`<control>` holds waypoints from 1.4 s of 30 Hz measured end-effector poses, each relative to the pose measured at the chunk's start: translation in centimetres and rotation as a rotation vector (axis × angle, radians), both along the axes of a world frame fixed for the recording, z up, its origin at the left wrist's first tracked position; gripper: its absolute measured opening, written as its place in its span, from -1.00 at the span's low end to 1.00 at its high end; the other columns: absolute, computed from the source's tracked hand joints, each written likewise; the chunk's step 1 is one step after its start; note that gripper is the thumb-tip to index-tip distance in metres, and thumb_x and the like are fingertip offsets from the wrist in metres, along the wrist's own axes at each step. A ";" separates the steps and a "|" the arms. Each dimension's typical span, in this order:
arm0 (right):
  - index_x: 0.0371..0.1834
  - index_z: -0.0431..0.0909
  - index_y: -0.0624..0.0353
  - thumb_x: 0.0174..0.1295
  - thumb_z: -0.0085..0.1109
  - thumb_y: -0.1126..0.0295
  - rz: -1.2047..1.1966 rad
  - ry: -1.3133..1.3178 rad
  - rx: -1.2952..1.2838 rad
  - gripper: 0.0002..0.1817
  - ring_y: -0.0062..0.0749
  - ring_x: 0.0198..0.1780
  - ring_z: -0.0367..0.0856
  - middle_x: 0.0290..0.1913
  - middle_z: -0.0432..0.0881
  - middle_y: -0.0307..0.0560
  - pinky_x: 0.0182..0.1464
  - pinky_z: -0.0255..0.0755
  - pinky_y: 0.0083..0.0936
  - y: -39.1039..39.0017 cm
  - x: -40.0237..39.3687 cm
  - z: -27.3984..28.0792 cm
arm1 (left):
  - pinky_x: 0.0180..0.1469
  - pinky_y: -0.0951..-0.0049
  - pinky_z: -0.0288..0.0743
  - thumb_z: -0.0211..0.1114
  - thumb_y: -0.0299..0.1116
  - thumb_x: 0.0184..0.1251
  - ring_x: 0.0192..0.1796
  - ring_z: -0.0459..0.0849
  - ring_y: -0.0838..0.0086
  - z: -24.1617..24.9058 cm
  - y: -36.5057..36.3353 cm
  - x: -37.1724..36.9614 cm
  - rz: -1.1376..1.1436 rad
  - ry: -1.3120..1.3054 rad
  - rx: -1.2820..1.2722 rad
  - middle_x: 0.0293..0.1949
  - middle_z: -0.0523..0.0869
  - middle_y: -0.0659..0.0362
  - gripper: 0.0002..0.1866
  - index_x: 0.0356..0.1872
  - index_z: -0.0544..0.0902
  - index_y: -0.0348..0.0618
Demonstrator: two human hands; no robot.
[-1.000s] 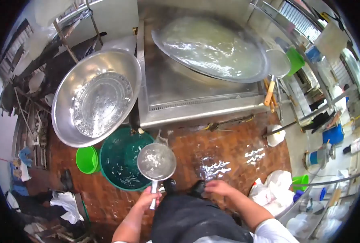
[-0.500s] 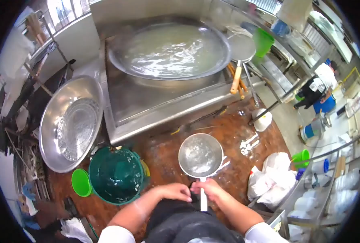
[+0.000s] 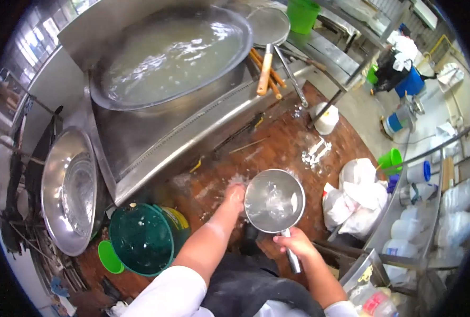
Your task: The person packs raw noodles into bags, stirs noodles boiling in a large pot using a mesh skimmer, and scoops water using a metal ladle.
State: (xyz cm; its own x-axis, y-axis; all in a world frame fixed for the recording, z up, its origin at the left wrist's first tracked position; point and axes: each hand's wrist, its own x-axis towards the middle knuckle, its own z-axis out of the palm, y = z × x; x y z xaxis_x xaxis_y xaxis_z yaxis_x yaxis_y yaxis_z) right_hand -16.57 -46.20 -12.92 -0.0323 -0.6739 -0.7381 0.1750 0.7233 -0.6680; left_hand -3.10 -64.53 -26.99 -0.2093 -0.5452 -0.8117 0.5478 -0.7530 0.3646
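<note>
Above the wet reddish-brown floor [image 3: 277,142], out from the counter's front edge, the right hand [image 3: 294,244] is closed around the handle of a round silver metal saucepan [image 3: 274,198], whose shiny inside faces up. The left hand [image 3: 236,196] is just beside the saucepan's left rim; whether it touches, or how far its fingers are spread, I cannot tell. Near the front left corner of the stainless-steel counter [image 3: 134,129], a dark green round plastic tub [image 3: 181,236] and a small bright green bucket [image 3: 110,257] stand on the floor, with a wide silver metal basin [image 3: 68,190] tilted beside the counter's left edge. Toward the counter's back edge sits a broad metal pan [image 3: 247,45] of cloudy liquid; near its right end is a wooden-handled round strainer [image 3: 269,26].
</note>
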 end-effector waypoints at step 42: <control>-0.20 0.43 0.18 0.14 0.15 0.43 -0.394 -0.282 0.440 -0.81 -0.40 -0.36 0.60 -0.25 0.60 -0.09 -0.40 0.55 -0.48 4.8 -15.1 -16.8 | -0.58 0.51 0.37 0.25 -0.24 0.11 -0.56 0.52 0.56 -0.3 15.3 27.9 -0.711 -0.831 0.105 -0.59 0.58 0.24 -0.76 -0.27 0.63 -0.17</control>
